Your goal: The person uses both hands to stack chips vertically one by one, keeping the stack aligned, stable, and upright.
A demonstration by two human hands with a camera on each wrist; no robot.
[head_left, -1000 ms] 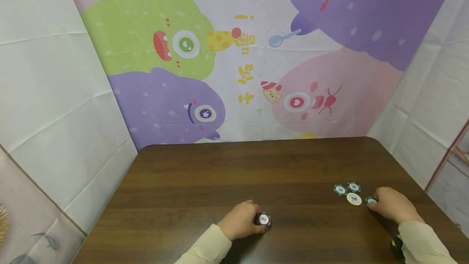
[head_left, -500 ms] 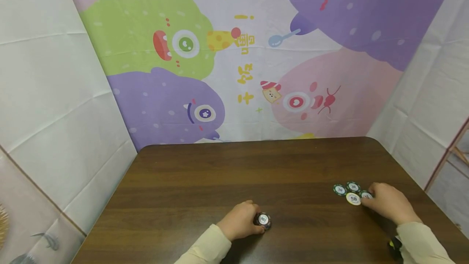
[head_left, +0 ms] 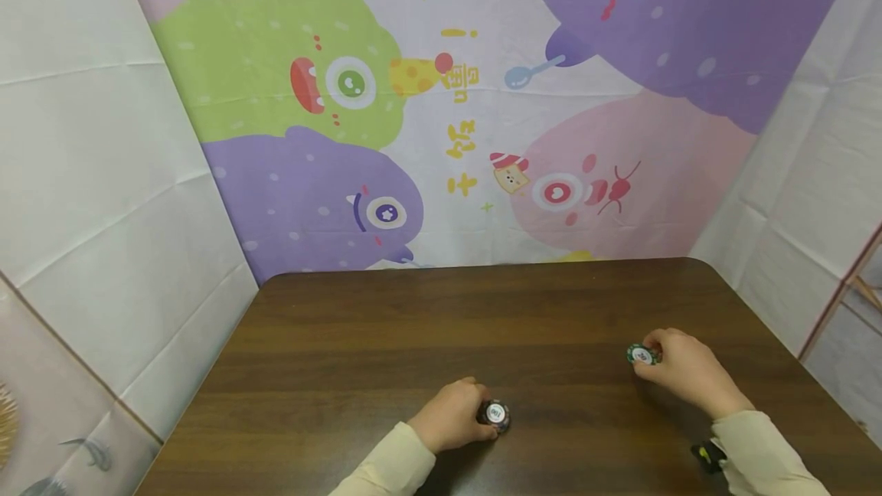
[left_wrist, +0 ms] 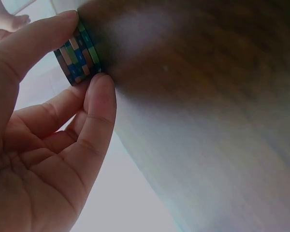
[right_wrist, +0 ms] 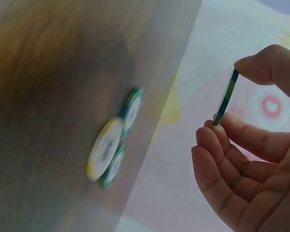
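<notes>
My left hand (head_left: 451,416) grips a short stack of poker chips (head_left: 496,413) on the table, its dark top chip marked 100. The left wrist view shows thumb and fingertips pinching the edges of several stacked chips (left_wrist: 79,55). Farther right, my right hand (head_left: 692,370) pinches one thin green poker chip (right_wrist: 226,99) by its rim between thumb and finger. On the table in the right wrist view lie a yellow-edged chip (right_wrist: 105,147) and two green-edged chips (right_wrist: 133,112), close together. In the head view, the right hand hides most of that group.
The dark wooden table (head_left: 413,327) reaches back to a patterned cloth (head_left: 468,113). White cloth walls (head_left: 138,136) stand on both sides. A small black device (head_left: 710,456) sits at the right wrist.
My right hand first slid a green chip left against the other three, then moved farther left and back, and now pinches a green chip. The left hand and its stack stayed in place.
</notes>
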